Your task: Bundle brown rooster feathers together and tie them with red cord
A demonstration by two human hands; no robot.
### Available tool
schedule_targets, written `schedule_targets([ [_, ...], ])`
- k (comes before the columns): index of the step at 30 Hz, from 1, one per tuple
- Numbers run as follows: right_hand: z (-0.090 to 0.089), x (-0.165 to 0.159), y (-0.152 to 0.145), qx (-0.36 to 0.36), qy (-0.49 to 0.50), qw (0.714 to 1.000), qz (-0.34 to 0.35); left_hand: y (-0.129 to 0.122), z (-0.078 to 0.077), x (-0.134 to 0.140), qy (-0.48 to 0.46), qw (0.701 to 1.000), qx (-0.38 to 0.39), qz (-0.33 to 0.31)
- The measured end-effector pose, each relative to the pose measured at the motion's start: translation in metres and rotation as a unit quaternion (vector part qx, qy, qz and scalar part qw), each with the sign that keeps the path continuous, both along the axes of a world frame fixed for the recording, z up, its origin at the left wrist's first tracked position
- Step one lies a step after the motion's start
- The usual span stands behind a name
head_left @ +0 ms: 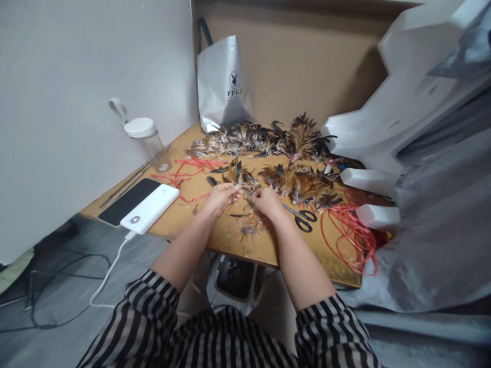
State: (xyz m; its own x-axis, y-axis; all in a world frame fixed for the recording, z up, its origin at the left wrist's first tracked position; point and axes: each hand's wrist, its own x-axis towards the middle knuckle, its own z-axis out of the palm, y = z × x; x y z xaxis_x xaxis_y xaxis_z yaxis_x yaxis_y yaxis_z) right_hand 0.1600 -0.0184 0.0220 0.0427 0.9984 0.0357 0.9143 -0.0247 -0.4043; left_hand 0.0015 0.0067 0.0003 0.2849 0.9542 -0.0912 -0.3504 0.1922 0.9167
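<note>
My left hand (223, 198) is closed in a pinch on brown and black feathers (235, 175) above the middle of the table. Close beside it, my right hand (268, 200) is also closed, its fingertips down at the loose feathers; what it grips is too small to make out. Just beyond my right hand lies a row of brown feather bundles (295, 184). Black-handled scissors (305, 217) rest to the right of that hand, their blades partly hidden. Feather scraps (251, 225) are scattered on the tabletop nearer to me.
A longer feather heap (245, 139) lies at the back, before a silver bag (220, 82). Red plastic strips (347, 235) tangle at the right, with more at left. A clear bottle (148, 138), a phone (128, 202) and a cabled white power bank (149, 208) are on the left.
</note>
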Motion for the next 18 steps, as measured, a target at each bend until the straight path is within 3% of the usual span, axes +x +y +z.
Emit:
schedule_targets([
  [6, 0.001, -0.014, -0.007, -0.005, -0.032, 0.999, 0.003, -0.001, 0.000, 0.000, -0.009, 1.000, -0.003, -0.007],
  [10, -0.004, -0.008, -0.001, 0.023, 0.099, 0.995, 0.016, -0.001, 0.000, 0.000, -0.015, 1.000, -0.009, -0.001],
  [12, -0.006, -0.004, 0.003, 0.034, 0.228, 0.973, 0.025, -0.001, 0.000, 0.000, -0.020, 1.000, -0.013, -0.002],
  [15, -0.005, -0.003, 0.006, 0.047, 0.408, 0.912, 0.002, -0.001, 0.000, 0.000, -0.033, 0.999, -0.024, -0.015],
  [18, 0.002, -0.006, 0.004, 0.047, 0.522, 0.851, -0.028, -0.001, 0.000, -0.001, -0.048, 0.997, -0.035, -0.042],
])
